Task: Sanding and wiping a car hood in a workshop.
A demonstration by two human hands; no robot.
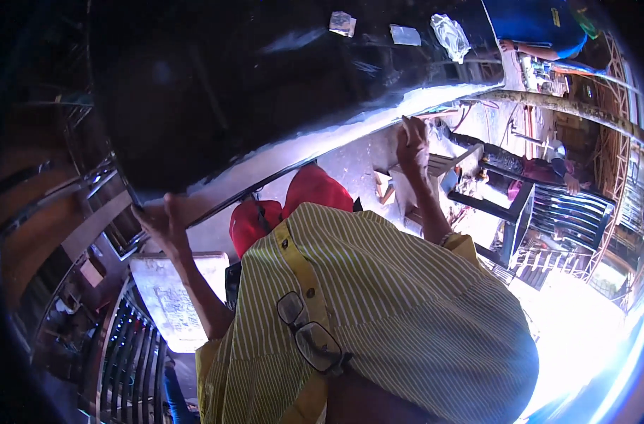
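A large, glossy black panel (230, 92) spreads across the upper middle, with a pale, whitish strip along its near edge. At its near left corner my left hand (165, 225) grips the rim, thumb on the upper side and fingers partly hidden. Farther right along the same edge, my right hand (412, 147) is closed on the rim, its fingertips partly out of sight. On top of the panel, toward the far right, lie a folded scrap (342, 23), a small grey sheet (405, 34) and a crumpled white wad (450, 37).
Another person (548, 32) in blue stands past the far right corner, a hand near the panel. Dark slatted metal furniture (562, 212) is at right, with a second person (548, 173) by it. A white board-like surface (173, 293) lies at lower left beside dark slats (131, 360).
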